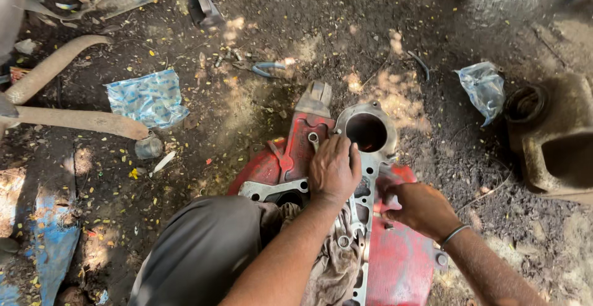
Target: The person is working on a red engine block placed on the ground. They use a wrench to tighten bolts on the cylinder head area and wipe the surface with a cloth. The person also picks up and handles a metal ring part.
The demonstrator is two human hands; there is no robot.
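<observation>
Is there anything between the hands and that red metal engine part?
No. The left hand lies flat on the red engine part, and the right hand touches its edge. Nothing visible sits between.

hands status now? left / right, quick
Left hand: open, palm flat on the red engine casting beside its round bore.
Right hand: fingers curled at the casting's edge; cannot tell if it holds anything.

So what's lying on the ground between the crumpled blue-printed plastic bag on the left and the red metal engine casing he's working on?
In the head view, between the blue-printed plastic bag and the red engine casing: bare dark dirt with yellow flecks.
</observation>
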